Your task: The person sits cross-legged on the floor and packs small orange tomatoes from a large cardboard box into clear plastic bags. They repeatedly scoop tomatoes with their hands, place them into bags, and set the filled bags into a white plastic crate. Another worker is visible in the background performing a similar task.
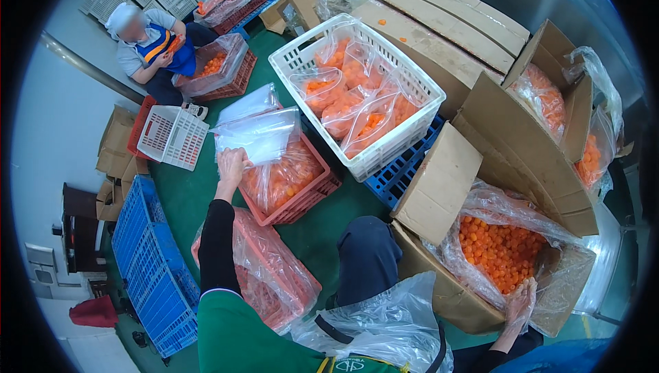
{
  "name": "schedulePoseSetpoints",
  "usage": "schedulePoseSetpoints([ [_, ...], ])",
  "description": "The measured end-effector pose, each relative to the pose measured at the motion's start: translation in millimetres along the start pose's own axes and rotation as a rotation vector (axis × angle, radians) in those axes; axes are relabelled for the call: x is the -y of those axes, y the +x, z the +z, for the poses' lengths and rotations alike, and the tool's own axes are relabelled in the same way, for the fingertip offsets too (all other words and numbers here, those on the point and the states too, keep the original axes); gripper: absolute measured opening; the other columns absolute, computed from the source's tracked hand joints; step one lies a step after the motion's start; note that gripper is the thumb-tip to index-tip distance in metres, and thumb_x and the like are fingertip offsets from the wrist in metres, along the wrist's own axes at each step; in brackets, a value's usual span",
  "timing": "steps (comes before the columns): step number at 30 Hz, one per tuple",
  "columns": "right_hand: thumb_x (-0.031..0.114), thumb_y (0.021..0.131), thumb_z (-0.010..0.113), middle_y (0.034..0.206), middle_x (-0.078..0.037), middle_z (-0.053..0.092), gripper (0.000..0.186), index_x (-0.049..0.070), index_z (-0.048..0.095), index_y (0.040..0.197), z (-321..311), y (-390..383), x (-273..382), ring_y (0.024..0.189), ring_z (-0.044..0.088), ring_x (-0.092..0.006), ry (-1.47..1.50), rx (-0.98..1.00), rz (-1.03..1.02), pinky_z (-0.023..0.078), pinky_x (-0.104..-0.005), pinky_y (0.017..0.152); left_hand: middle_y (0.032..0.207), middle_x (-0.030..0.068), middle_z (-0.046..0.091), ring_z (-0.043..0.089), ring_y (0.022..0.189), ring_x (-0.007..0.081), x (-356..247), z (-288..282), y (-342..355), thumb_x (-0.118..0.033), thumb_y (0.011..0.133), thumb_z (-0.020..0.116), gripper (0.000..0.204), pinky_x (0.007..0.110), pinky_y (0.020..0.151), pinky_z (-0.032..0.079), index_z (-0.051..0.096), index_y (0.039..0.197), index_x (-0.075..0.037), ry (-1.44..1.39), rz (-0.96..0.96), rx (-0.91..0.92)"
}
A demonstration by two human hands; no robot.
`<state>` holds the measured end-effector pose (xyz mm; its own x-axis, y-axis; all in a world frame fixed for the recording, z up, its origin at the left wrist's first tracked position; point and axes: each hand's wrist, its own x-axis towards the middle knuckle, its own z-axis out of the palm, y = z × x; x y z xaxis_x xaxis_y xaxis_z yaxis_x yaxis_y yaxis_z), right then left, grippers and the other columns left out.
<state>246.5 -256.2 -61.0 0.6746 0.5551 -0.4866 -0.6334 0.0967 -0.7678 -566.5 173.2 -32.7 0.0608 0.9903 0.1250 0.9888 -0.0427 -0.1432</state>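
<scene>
My left hand (233, 165) is closed on the near edge of a stack of flat clear plastic bags (257, 136). The stack lies over a red crate (302, 205) lined with plastic and filled with bagged orange pieces (278, 179). At lower right, my right hand (522, 300) rests at the near rim of an open cardboard box (446, 290). Its fingers are stretched toward small, round, orange fruit-like pieces (498, 249) in the box, beside the crumpled clear liner (449, 218). The fingertips are partly blurred against the liner.
A white crate (419, 126) of filled clear bags stands ahead on a blue pallet (405, 167). Cardboard boxes (528, 132) crowd the right. A plastic-covered red crate (274, 270) sits near my left side; blue pallets (147, 256) stand beyond. A seated co-worker (154, 47) handles orange pieces.
</scene>
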Motion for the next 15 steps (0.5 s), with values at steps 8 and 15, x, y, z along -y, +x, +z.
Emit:
schedulePoseSetpoints([
  [8, 0.015, 0.098, 0.063, 0.126, 0.000, 0.062, 0.033, 0.009, 0.058, 0.130, 5, 1, -4, 0.111, 0.057, -0.0088, 0.111, 0.012, 0.020, 0.055, -0.0198, 0.082, 0.082, 0.0140, 0.070, 0.067, 0.082, 0.0385, 22, -41, 1, -0.018, 0.081, 0.076, 0.020, 0.050, 0.073, 0.050, 0.061, 0.088, -0.008, -0.250, -0.033, -0.045],
  [15, 0.015, 0.099, 0.062, 0.130, 0.000, 0.060, 0.033, 0.009, 0.057, 0.132, 6, -1, -2, 0.113, 0.056, -0.0082, 0.107, 0.046, 0.008, 0.054, -0.0198, 0.085, 0.085, 0.0160, 0.072, 0.069, 0.082, 0.0376, 24, -58, -2, -0.014, 0.090, 0.065, 0.012, 0.048, 0.072, 0.052, 0.066, 0.101, -0.009, -0.368, -0.012, -0.242],
])
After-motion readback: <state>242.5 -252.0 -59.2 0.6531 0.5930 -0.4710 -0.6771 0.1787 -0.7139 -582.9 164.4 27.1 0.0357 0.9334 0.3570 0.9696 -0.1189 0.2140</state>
